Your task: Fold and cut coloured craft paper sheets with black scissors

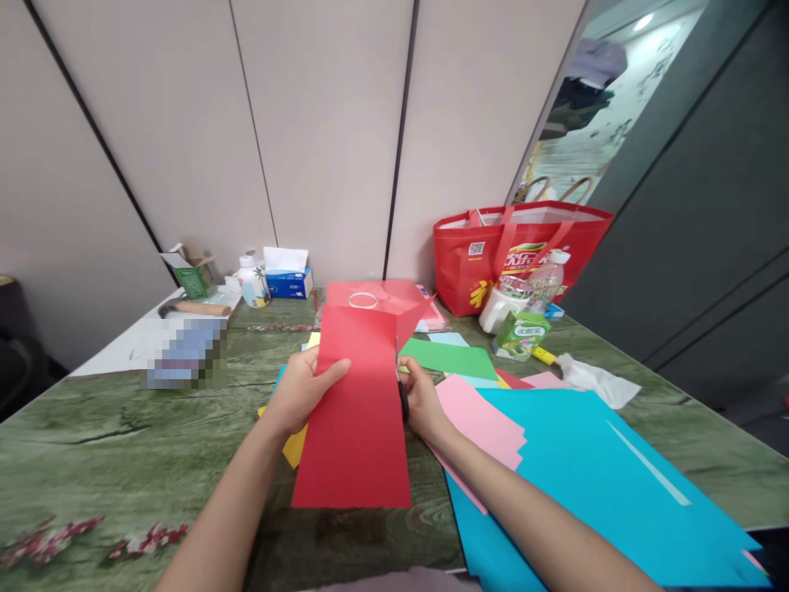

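Observation:
My left hand [303, 388] grips the left edge of a red paper sheet [357, 411], thumb on top, holding it up over the green table [123, 444]. My right hand [419, 399] is closed on black-handled scissors [403, 400] at the sheet's right edge, where the paper is split. The part of the red sheet beyond the cut bends away to the right. The scissor blades are hidden behind the paper.
Blue [604, 485], pink [486, 423] and green [453, 358] sheets lie to the right, yellow paper [294, 448] under the left hand. A tape roll [362, 300], red bag [518, 247], bottle, jug, green carton [523, 334], tissue box [288, 282] and hammer [191, 308] stand farther back.

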A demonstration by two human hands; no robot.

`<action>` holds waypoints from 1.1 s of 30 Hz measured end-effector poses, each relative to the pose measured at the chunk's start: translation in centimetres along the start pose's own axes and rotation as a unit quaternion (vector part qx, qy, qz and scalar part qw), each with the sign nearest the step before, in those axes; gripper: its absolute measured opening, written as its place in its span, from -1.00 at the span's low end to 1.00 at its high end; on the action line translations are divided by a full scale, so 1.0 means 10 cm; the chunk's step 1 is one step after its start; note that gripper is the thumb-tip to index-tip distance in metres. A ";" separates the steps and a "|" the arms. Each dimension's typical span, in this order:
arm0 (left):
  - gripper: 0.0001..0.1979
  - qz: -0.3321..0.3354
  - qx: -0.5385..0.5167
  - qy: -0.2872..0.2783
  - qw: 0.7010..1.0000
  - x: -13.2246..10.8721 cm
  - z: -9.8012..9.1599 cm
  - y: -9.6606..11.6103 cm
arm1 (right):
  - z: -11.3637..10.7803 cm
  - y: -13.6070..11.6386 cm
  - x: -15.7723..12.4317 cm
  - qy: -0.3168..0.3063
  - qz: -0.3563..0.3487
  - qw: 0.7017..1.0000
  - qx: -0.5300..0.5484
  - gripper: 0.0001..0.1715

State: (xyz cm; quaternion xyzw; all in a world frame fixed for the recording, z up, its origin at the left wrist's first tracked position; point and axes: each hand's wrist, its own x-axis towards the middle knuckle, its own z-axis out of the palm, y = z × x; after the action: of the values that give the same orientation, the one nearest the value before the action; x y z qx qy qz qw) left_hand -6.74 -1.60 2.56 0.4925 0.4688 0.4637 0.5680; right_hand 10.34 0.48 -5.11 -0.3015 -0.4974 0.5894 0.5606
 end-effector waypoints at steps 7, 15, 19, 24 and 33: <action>-0.69 -0.003 0.004 0.002 1.000 0.00 0.01 0.00 | 0.00 -0.01 0.00 0.003 0.001 1.000 -0.010 -0.49; -0.69 0.000 0.010 0.003 1.000 0.00 0.00 -0.01 | -0.01 0.00 0.00 0.002 0.000 1.000 -0.010 -0.50; -0.70 0.001 0.009 0.001 1.000 0.00 0.00 -0.01 | -0.02 0.01 0.01 0.002 -0.001 1.000 -0.010 -0.50; -0.71 -0.001 -0.002 -0.001 1.000 -0.01 0.01 0.00 | -0.01 0.01 0.00 0.004 0.004 1.000 -0.006 -0.50; -0.67 0.008 0.002 0.002 1.000 -0.01 0.00 0.00 | -0.01 0.00 -0.01 0.006 0.003 1.000 -0.018 -0.51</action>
State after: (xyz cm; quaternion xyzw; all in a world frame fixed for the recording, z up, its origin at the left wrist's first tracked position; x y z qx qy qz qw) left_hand -6.73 -1.65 2.56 0.4967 0.4672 0.4683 0.5619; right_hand 10.40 0.44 -5.19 -0.3164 -0.5036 0.5802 0.5564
